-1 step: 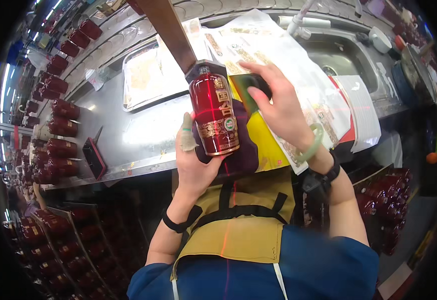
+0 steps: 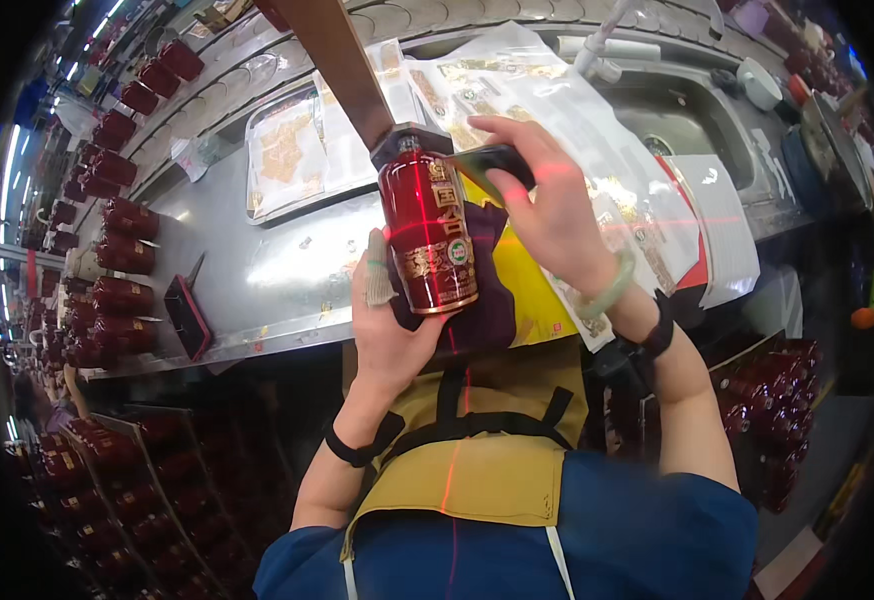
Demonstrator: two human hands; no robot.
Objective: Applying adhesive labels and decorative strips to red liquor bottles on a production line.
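Note:
A glossy dark-red bottle (image 2: 419, 225) with gold lettering and decoration leans over a dark purple cloth (image 2: 493, 300), its neck at a dark block below a brown post. My left hand (image 2: 392, 345) is closed around its lower end, with a pale wrapping (image 2: 377, 282) on one finger. Between the thumb and fingers of my right hand (image 2: 562, 215) is a flat black piece, like a scraper (image 2: 497, 163). Its edge meets the bottle's upper right side, though whether it presses there I cannot tell. A green bangle (image 2: 612, 288) circles my right wrist.
Sheets of gold decals (image 2: 647, 235) cover the bench right of the bottle, over a yellow sheet (image 2: 537, 295). A tray (image 2: 302, 205) stands back left, a metal sink (image 2: 687, 125) back right. Several red bottles (image 2: 125, 255) line the left; a brown post (image 2: 342, 70) rises behind the bottle.
My right hand has shifted left with the black scraper, bringing its edge to the bottle's side. My left hand and the bottle have barely moved.

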